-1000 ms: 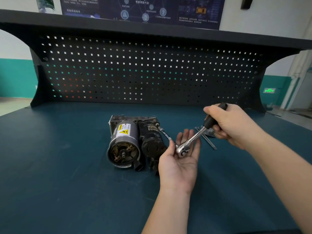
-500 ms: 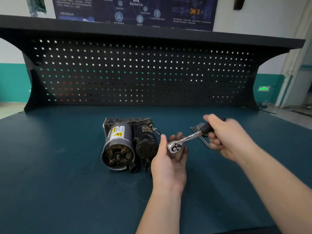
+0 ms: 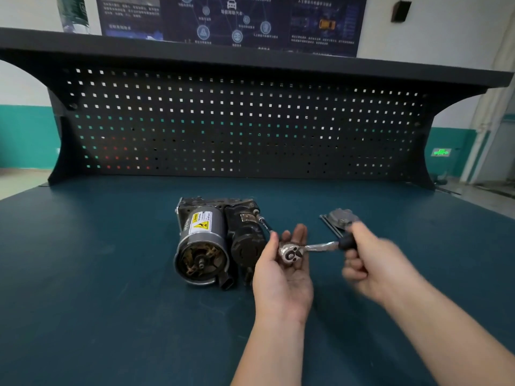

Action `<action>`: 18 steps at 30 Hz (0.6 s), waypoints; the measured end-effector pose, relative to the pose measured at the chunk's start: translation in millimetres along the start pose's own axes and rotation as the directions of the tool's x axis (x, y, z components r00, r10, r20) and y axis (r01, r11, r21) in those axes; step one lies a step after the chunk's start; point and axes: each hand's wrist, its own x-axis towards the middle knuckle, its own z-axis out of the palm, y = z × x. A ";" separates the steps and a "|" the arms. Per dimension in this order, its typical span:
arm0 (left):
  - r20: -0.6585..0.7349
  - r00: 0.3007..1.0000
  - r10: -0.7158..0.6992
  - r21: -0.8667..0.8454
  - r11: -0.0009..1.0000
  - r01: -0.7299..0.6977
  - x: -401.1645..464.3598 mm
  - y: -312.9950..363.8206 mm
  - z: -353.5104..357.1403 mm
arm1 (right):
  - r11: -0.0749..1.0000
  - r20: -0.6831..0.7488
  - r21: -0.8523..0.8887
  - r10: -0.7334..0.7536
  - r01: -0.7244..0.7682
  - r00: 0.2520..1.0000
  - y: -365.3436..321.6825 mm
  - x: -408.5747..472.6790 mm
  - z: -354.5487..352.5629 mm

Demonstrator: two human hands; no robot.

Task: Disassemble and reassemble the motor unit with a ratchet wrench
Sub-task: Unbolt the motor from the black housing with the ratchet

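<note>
The right hand [image 3: 370, 263], fingers curled round the black handle, has swung the ratchet wrench [image 3: 309, 249] flatter, toward 3 o'clock. Its head lies in the left hand [image 3: 281, 277], fingers straight, palm up. The motor unit [image 3: 214, 243] sits at 9 o'clock, endcap off: likely checking the ratchet before reassembly.

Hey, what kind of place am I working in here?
Likely an automotive training workshop: a workbench backed by a perforated tool panel, a wall poster with car graphics above it, and a motor unit lying on the bench.
</note>
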 end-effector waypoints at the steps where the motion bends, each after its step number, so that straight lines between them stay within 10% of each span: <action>1: -0.007 1.000 0.017 0.042 0.999 -0.017 -0.5 -0.3 -0.9 | 0.982 -0.001 -0.117 -0.147 0.146 0.989 -12.5 0.8 4.0; 7: -0.030 0.998 0.057 0.194 0.980 -0.050 -2.3 3.1 -1.6 | 0.762 0.187 -0.467 -0.410 0.447 0.893 -48.6 -0.9 21.7; 10: -0.035 0.999 0.041 0.149 0.988 -0.036 -1.2 2.1 1.2 | 0.967 -0.014 -0.118 -0.228 0.225 0.974 -13.7 1.7 13.7; 14: -0.050 0.998 0.038 0.154 0.988 -0.030 -0.8 -0.4 0.8 | 0.974 -0.022 0.163 0.161 -0.155 0.987 28.4 -2.8 -0.1; 18: -0.045 0.996 0.071 0.164 0.984 -0.063 -1.0 0.9 -0.8 | 0.913 -0.015 -0.264 -0.327 0.312 0.945 -13.7 -6.5 6.1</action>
